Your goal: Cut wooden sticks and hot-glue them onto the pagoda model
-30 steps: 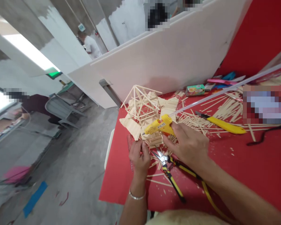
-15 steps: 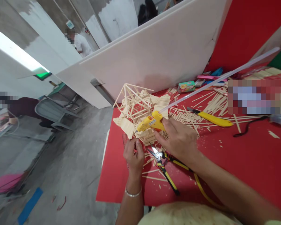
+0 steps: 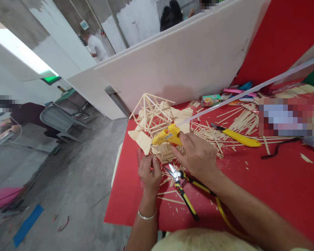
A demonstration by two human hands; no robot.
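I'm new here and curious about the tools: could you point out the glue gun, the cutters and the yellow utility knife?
Glue gun [image 3: 165, 135]: head view, on its yellow body.
Cutters [image 3: 176, 175]: head view, on the metal pivot.
Yellow utility knife [image 3: 241, 138]: head view, on the middle of its handle.

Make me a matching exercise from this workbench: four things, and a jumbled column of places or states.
Things:
1. Hot glue gun
2. Spring-handled snips
3. Utility knife
4. Silver bracelet

Places or states:
A. Around the left wrist
B. Lying with blades spread apart
C. Gripped in the right hand
D. Lying on the table, handle mostly yellow without black stripes

Pairs: 1-C, 2-B, 3-D, 4-A
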